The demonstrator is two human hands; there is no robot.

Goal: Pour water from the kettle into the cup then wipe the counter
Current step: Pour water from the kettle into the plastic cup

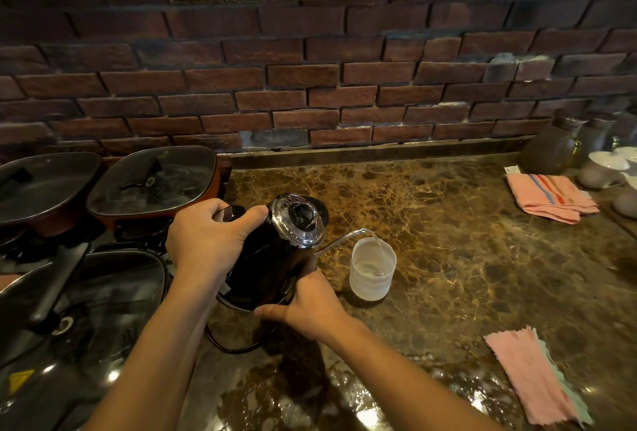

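A black gooseneck kettle [272, 258] with a chrome lid is tilted to the right over the brown marble counter [448, 241]. My left hand [206, 237] grips its handle at the back. My right hand [306, 303] holds the kettle's base from below. The thin spout reaches over a translucent white cup [372, 268], and a stream of water runs from the spout into it. A little water lies in the cup. A pink cloth [531, 375] lies flat on the counter at the front right, apart from both hands.
Three lidded electric pans [151, 182] crowd the left side. A folded pink striped towel [551, 196], white bowls [610, 161] and bottles [551, 144] sit at the far right. A brick wall backs the counter. A black cord [224, 344] loops under the kettle.
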